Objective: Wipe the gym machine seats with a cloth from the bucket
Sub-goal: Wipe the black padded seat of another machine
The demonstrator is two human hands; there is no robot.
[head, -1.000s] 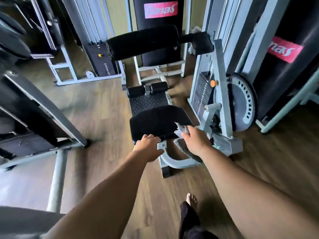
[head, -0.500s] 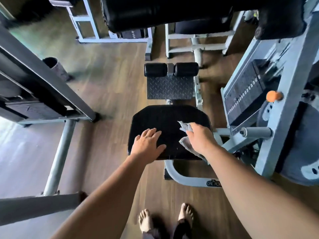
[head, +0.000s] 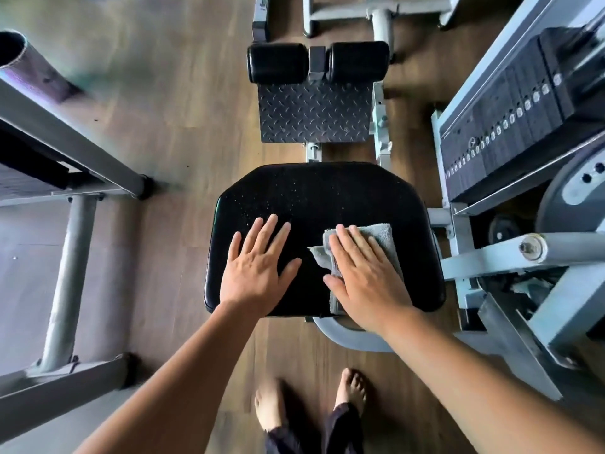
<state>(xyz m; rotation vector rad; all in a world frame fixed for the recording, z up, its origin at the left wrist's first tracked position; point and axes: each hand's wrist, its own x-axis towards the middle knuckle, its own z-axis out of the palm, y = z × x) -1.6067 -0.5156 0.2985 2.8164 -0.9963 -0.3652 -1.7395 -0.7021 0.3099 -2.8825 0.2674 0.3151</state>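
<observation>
The right hand (head: 363, 276) lies flat, fingers together, pressing the grey cloth (head: 381, 239) onto the right half of the black seat (head: 314, 198) at frame centre; most of the cloth is hidden beneath the palm. The left hand (head: 257, 270) rests spread and empty on the seat's left half. The weight stack (head: 510, 126) is cut off at the right edge. A footplate (head: 316, 114) and two roller pads (head: 278, 62) sit above the seat. Bare feet (head: 353, 388) stand on the wood floor (head: 183, 93) below.
</observation>
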